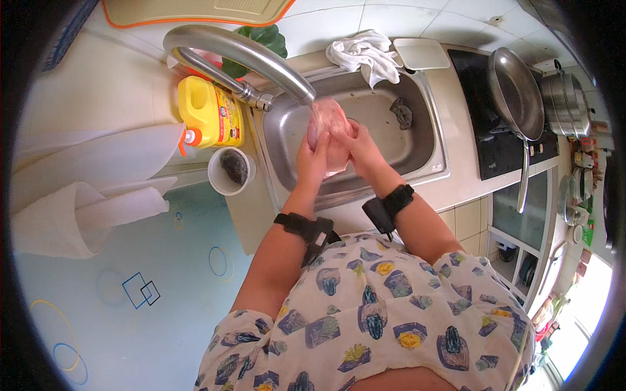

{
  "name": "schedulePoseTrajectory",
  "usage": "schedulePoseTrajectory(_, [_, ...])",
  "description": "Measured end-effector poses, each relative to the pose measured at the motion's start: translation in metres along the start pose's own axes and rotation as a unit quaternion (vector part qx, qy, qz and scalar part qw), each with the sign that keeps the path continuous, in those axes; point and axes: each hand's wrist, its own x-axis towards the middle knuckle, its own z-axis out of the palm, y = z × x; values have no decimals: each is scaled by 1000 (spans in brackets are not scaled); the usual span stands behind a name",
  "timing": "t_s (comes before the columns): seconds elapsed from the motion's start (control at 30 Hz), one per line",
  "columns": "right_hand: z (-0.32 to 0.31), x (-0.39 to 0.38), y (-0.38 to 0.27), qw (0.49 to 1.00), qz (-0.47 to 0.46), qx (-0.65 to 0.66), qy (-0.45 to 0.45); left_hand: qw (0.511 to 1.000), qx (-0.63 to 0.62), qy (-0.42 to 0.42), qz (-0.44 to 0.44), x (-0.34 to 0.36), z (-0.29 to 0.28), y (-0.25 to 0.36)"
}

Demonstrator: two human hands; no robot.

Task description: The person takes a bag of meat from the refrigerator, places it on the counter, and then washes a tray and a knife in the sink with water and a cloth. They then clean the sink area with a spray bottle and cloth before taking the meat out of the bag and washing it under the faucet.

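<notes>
A pale pink piece of raw meat [330, 116], glossy and wet-looking, is between my two hands over the sink [391, 153]. My left hand [313, 155] grips its left side, thumb up along the surface. On the right side, my right hand [360, 148] has its fingers curled against the meat. The spout of the curved metal faucet [251, 57] ends right at the meat's top edge. Whether water is running I cannot make out. Part of the meat is covered by my fingers.
A yellow jug [203, 111] and a white cup with a dark scouring pad [233, 166] stand left of the sink. A white cloth [366, 53] and shallow tray [422, 53] lie behind it. A grey scrap [401, 114] is in the basin. A frying pan [515, 94] sits on the right cooktop.
</notes>
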Motion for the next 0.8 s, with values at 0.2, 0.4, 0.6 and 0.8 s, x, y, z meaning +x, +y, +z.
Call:
schedulePoseTrajectory(0.2, [9, 8, -27, 996, -86, 10, -35, 996, -74, -46, 16, -18, 1, 1])
schedulePoseTrajectory(0.4, [21, 17, -12, 996, -69, 51, 31, 996, 11, -16, -87, -7, -3, -3])
schedulePoseTrajectory(0.6, [25, 20, 6, 996, -44, 5, 76, 989, -139, -44, -17, 7, -1, 8])
schedulePoseTrajectory(0.8, [8, 25, 3, 989, -21, -2, 149, 998, -61, 3, -17, -2, 5, 25])
